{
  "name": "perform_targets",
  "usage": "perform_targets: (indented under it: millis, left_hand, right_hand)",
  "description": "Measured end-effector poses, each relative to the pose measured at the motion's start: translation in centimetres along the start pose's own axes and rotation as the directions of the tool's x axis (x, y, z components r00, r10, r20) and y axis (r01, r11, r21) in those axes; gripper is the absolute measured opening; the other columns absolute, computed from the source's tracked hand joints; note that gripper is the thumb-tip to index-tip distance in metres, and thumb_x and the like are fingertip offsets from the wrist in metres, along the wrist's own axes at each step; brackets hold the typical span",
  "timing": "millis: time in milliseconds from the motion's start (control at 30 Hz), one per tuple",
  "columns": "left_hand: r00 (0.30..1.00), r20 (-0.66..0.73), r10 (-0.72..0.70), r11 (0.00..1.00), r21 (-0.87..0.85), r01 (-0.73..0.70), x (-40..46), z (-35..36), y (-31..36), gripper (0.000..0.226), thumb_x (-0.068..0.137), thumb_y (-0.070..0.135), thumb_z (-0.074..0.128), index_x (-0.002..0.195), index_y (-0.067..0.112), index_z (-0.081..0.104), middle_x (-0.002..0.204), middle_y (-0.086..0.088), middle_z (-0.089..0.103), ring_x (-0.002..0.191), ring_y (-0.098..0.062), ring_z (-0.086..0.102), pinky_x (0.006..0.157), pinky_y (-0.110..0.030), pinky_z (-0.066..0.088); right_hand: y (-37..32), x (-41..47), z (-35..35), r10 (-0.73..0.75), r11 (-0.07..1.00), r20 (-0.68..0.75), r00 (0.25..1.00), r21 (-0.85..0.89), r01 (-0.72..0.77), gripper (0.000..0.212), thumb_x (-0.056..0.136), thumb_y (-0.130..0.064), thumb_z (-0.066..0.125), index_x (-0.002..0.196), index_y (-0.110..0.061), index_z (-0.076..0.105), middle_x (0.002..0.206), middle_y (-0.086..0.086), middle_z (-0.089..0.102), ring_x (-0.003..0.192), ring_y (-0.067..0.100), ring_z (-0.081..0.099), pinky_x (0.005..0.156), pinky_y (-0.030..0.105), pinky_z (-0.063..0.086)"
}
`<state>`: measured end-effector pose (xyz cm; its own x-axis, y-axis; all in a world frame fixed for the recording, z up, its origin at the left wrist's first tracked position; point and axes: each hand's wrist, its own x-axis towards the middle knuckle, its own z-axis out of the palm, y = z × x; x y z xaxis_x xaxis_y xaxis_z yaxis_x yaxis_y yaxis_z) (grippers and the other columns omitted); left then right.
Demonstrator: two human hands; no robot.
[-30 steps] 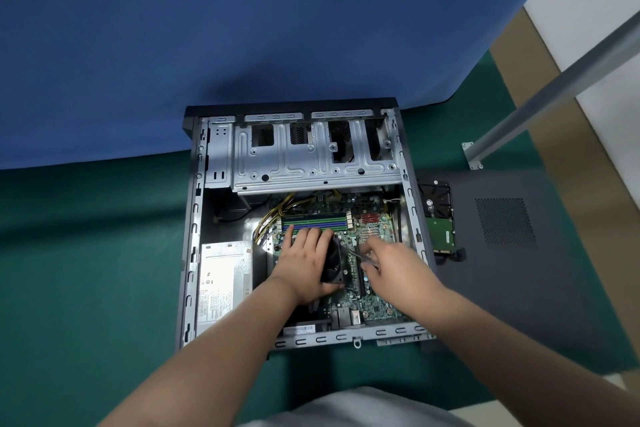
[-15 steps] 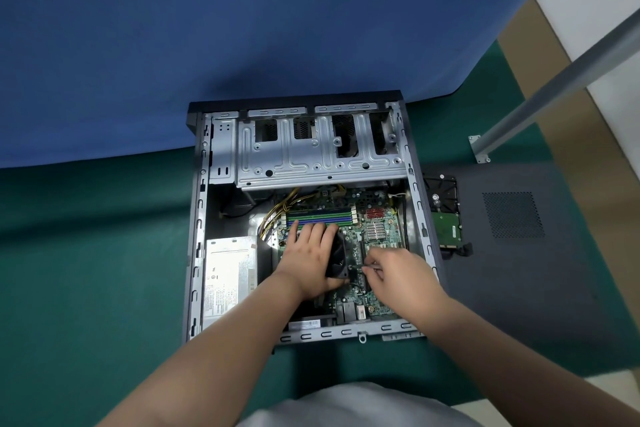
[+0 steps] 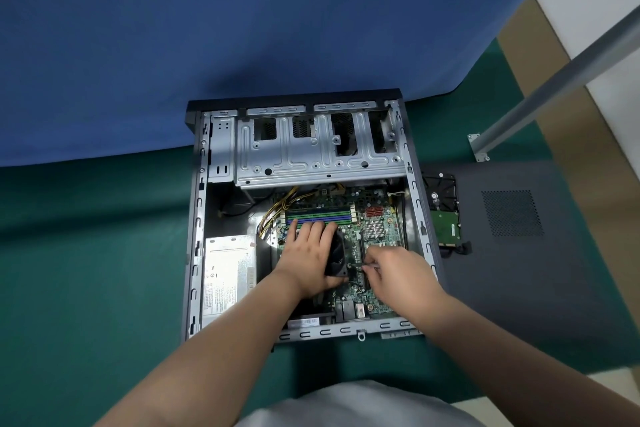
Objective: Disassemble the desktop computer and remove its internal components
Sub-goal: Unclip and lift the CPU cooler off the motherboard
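The open computer case (image 3: 197, 218) lies flat on the green mat, with its green motherboard (image 3: 377, 215) exposed. My left hand (image 3: 308, 253) lies over the black CPU cooler fan (image 3: 336, 253), fingers spread across its top and thumb curled under its near edge. My right hand (image 3: 398, 270) is just right of the fan, fingertips pinching a small connector or wire (image 3: 363, 267) on the board. RAM sticks (image 3: 322, 215) sit just beyond my left fingers. The silver power supply (image 3: 228, 274) sits at the case's left.
A silver drive cage (image 3: 311, 152) spans the far end of the case. A removed hard drive (image 3: 445, 215) lies on the dark side panel (image 3: 519, 253) to the right. A blue cloth (image 3: 242, 28) hangs behind; a metal pole (image 3: 554, 80) slants at right.
My right hand has slid slightly toward me along the board beside the fan. The left hand stays on the fan. The camera view shifted a little.
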<state>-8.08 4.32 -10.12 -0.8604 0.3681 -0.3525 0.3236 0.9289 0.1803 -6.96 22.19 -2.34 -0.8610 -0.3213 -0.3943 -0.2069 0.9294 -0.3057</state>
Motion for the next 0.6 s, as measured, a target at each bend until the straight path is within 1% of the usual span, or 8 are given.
perform_targets:
  millis: [100,167,233,300,467,600]
  left_hand:
    - [1.0,-0.005,0.003,1.0,-0.004,-0.003,0.0,0.0,0.0,0.102,0.072,0.075,0.05,0.145,0.017,0.009,0.139,-0.006,0.028,0.131,-0.027,0.024,0.115,-0.049,-0.001]
    - [1.0,-0.006,0.003,1.0,-0.005,-0.003,0.0,0.0,-0.1,0.102,0.072,0.075,0.05,0.145,0.017,0.009,0.139,-0.006,0.028,0.131,-0.027,0.025,0.115,-0.049,-0.001]
    - [1.0,-0.007,0.003,1.0,0.001,-0.003,0.0,0.1,-0.1,0.102,0.072,0.075,0.05,0.145,0.017,0.009,0.139,-0.006,0.028,0.131,-0.026,0.024,0.114,-0.049,-0.001]
    - [1.0,-0.006,0.001,1.0,0.007,-0.001,0.1,0.2,-0.1,0.103,0.072,0.075,0.05,0.146,0.016,0.009,0.139,-0.006,0.028,0.131,-0.027,0.024,0.114,-0.049,-0.001]
    - [1.0,-0.006,0.0,1.0,0.004,0.0,0.1,0.3,-0.1,0.103,0.071,0.075,0.05,0.145,0.017,0.009,0.139,-0.006,0.028,0.13,-0.026,0.024,0.114,-0.049,-0.002]
    - [1.0,-0.006,0.001,1.0,0.007,-0.001,0.1,0.2,-0.1,0.103,0.071,0.075,0.05,0.145,0.017,0.009,0.138,-0.006,0.028,0.13,-0.027,0.024,0.114,-0.049,-0.001]
  right_hand:
    - [0.0,-0.1,-0.1,-0.016,0.999,0.035,0.999,-0.041,0.017,0.016,0.095,-0.027,0.046,0.099,-0.019,0.059,0.089,0.0,0.066,0.079,0.021,0.063,0.066,0.032,0.05]
    - [-0.1,-0.3,-0.2,-0.032,0.996,0.061,0.998,-0.078,0.037,0.016,0.095,-0.025,0.044,0.1,-0.018,0.058,0.087,0.001,0.066,0.077,0.023,0.062,0.063,0.031,0.047]
    - [-0.5,-0.3,-0.3,-0.043,0.991,0.093,0.995,-0.124,0.055,0.014,0.095,-0.02,0.043,0.1,-0.017,0.056,0.084,0.002,0.065,0.075,0.024,0.062,0.06,0.03,0.043]
    - [-1.1,-0.1,-0.6,-0.036,0.984,0.126,0.991,-0.169,0.057,0.013,0.092,-0.014,0.046,0.101,-0.016,0.055,0.084,0.003,0.064,0.076,0.025,0.062,0.06,0.03,0.043]
    - [-2.7,0.8,-1.5,0.001,0.959,0.202,0.979,-0.278,0.057,0.023,0.086,-0.005,0.051,0.108,-0.013,0.055,0.09,0.005,0.062,0.085,0.027,0.061,0.062,0.031,0.039]
    - [-3.0,1.2,-2.0,0.026,0.953,0.218,0.976,-0.299,0.041,0.026,0.085,-0.006,0.054,0.111,-0.012,0.055,0.094,0.005,0.062,0.087,0.026,0.061,0.064,0.032,0.04]
